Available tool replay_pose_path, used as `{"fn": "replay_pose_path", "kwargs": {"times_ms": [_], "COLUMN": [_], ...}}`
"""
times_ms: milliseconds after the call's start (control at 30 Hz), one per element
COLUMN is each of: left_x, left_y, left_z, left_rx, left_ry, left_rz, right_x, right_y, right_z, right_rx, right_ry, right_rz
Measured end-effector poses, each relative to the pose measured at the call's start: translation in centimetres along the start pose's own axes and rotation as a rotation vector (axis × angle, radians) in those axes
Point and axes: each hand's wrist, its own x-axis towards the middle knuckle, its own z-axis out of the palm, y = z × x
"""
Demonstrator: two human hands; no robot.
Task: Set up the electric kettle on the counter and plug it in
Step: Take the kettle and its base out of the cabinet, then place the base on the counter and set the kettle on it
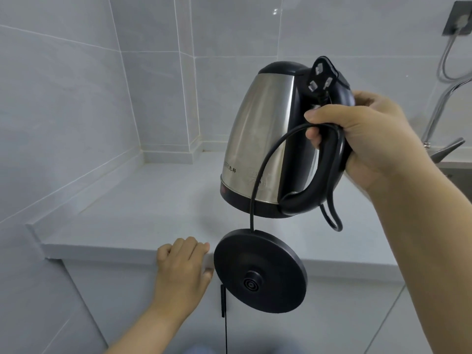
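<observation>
My right hand [370, 139] grips the black handle of a steel electric kettle [265, 139], which hangs tilted in the air above the counter [143, 210]. The same hand also holds the black cord, and the three-pin plug [322, 77] sticks up beside the lid. The round black base [260, 270] dangles from the cord below the kettle, in front of the counter's front edge. My left hand [182, 269] rests on that edge with its fingers curled, just left of the base, holding nothing.
A wall socket [459, 21] with a grey cable plugged in sits at the top right. A chrome tap [444, 108] and a sink edge lie at the right. Tiled walls close the counter's left and back. White cabinet doors with a black handle [223, 300] are below.
</observation>
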Motion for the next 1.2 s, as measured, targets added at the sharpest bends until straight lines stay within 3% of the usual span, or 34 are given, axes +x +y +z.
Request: {"fn": "replay_pose_path", "kwargs": {"times_ms": [167, 233, 367, 500, 733, 967, 1200], "left_x": [0.2, 0.7, 2.4, 4.4, 6.5, 8.3, 8.7], "left_y": [-0.7, -0.8, -0.9, -0.5, 0.3, -0.7, -1.7], "left_z": [-2.9, -4.2, -5.2, -6.0, -8.4, -7.8, -4.6], "left_rx": [-0.117, -0.279, -0.572, -0.669, -0.798, -0.934, -0.889], "left_ry": [-0.339, -0.444, -0.492, -0.439, -0.511, -0.260, -0.154], "left_rz": [-0.019, -0.101, -0.196, -0.228, -0.314, -0.483, -0.532], "right_x": [0.4, 0.6, 1.0, 1.2, 1.8, 2.4, 2.9], "right_y": [-0.1, -0.2, -0.5, -1.1, -3.7, -4.5, -1.6], "right_z": [1.0, 1.5, 2.3, 3.0, 2.4, 1.6, 1.2], "right_rx": [-0.008, -0.010, 0.009, 0.016, 0.011, -0.003, -0.119], "right_ry": [0.014, 0.011, -0.002, -0.032, -0.088, -0.043, 0.058], "right_rz": [-0.007, -0.009, -0.018, -0.021, -0.054, -0.125, -0.121]}}
